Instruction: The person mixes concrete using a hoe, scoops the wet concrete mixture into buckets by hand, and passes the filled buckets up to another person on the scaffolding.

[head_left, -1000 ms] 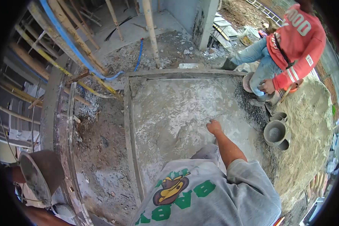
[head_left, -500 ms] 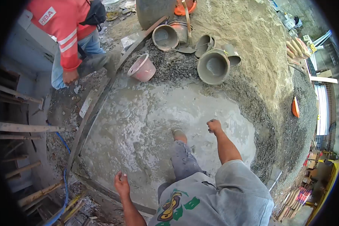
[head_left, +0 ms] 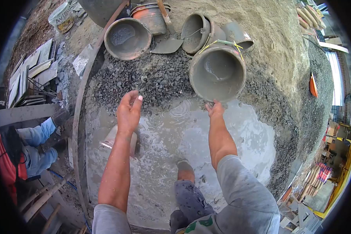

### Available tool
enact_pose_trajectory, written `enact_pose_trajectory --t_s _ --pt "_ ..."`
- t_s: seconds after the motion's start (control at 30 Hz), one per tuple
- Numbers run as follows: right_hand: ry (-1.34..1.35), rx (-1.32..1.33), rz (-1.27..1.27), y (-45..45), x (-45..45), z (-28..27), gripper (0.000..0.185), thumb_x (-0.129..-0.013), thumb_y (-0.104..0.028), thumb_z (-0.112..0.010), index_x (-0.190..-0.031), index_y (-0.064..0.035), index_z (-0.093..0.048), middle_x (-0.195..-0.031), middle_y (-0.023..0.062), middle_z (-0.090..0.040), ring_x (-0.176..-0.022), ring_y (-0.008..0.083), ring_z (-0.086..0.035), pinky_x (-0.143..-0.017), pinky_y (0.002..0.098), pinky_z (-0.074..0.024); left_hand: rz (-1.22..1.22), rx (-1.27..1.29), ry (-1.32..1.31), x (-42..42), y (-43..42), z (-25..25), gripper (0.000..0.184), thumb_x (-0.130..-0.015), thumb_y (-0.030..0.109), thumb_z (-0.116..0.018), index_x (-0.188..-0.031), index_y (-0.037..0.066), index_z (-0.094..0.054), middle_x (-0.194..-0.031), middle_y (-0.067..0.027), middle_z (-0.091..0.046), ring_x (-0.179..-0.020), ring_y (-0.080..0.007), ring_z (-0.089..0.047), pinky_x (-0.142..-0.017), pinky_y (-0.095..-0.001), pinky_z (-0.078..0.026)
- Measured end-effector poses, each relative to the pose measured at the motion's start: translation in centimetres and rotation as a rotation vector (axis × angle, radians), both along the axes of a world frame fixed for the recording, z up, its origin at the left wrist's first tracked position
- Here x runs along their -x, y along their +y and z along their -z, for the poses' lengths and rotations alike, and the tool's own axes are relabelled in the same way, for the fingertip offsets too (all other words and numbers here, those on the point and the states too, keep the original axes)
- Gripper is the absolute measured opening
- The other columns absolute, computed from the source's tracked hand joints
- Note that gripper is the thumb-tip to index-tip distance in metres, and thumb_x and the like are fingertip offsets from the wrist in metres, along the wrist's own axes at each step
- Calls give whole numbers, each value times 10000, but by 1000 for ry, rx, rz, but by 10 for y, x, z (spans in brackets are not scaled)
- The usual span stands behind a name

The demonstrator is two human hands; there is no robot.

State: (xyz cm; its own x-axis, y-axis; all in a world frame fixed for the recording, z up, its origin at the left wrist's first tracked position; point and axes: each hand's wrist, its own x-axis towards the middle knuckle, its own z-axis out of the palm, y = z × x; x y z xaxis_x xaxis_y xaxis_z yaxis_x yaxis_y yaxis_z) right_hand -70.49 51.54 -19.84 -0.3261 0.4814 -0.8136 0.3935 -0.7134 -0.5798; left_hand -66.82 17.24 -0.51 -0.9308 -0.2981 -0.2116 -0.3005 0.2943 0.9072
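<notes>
In the head view, the right hand [head_left: 214,108] meets the mortar bucket [head_left: 218,74] at its six o'clock rim, toward one o'clock; pinch unclear. The left hand [head_left: 129,111], toward nine, hangs half-curled, thumb apart, over wet cement [head_left: 160,136].

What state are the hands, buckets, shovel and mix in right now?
Left hand: raised, holding nothing visible.
Right hand: fingers at the near rim of the yellow-tied bucket; grip unclear.
Yellow-tied bucket: uncovered, grey residue inside.
Pink bucket: in the wet mix, partly hidden by the left forearm.
Shovel: blade on the gravel.
Mix: wet, spread out.
</notes>
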Motion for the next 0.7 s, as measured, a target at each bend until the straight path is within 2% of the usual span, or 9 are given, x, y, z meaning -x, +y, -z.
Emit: enact_pose_trajectory --t_s 0.07,0.17,0.27,0.4,0.47,0.57,0.63,0.67,0.7 --pt "99 51 -44 12 -3 -3 534 -834 -160 -587 -1291 -25 -347 -1316 179 -376 -1168 399 -428 -923 563 -404 0 -46 18 22 23 -5 314 -843 172 -610 -1083 -26 -572 -985 -134 -628 -904 -175 -597 -770 -291 -470" --pt "-192 -143 -230 19 -1 -13 502 -832 -138 -581 -1265 -14 -360 -1267 181 -420 -1025 400 -539 -822 559 -478 17 -79 -16 19 50 -2 326 -837 183 -620 -1081 -27 -572 -994 -141 -625 -906 -187 -599 -774 -297 -471" --pt "-202 -157 -176 3 7 -21 478 -824 -132 -587 -1234 -2 -377 -1210 215 -455 -915 389 -592 -741 540 -520 29 -58 17 13 54 12 331 -825 189 -631 -1073 -23 -576 -1001 -151 -619 -902 -210 -605 -781 -313 -472" --pt "-76 -175 -184 6 13 9 456 -803 -115 -599 -1199 4 -407 -1112 214 -521 -845 381 -612 -724 519 -529 -10 -41 -79 -19 30 51 336 -814 186 -638 -1073 -19 -576 -994 -151 -615 -899 -236 -602 -787 -326 -465" --pt "-76 -345 -254 5 17 -30 428 -785 -99 -595 -1169 7 -439 -1023 207 -565 -782 366 -624 -702 502 -539 -2 24 -43 -25 24 58 345 -809 189 -643 -1078 -17 -575 -1006 -150 -607 -920 -247 -591 -784 -326 -459" --pt "63 -703 -540 27 18 -122 287 -748 -82 -577 -1011 25 -538 -822 130 -610 -696 279 -629 -674 378 -528 23 202 25 -11 34 26 361 -802 187 -651 -1089 -15 -568 -1039 -163 -585 -966 -268 -568 -802 -327 -448" --pt "122 -962 -821 26 4 -215 120 -695 -88 -567 -778 -1 -578 -619 62 -555 -506 158 -514 -482 307 -422 58 147 29 6 41 6 587 -760 228 -702 -1226 -35 -458 -1185 -207 -496 -1110 -301 -484 -922 -356 -382" --pt "130 -1153 -976 27 -10 -248 116 -697 -90 -573 -774 -3 -571 -609 68 -537 -509 157 -483 -488 308 -397 48 66 -40 11 52 -16 696 -743 246 -721 -1282 -55 -398 -1272 -232 -448 -1207 -319 -426 -1013 -375 -326" --pt "164 -1339 -1151 27 -19 -275 114 -699 -92 -579 -770 -4 -564 -599 73 -520 -513 156 -451 -493 309 -371 66 74 23 12 60 -7 781 -722 260 -737 -1320 -48 -341 -1304 -238 -414 -1231 -326 -394 -1027 -377 -306"
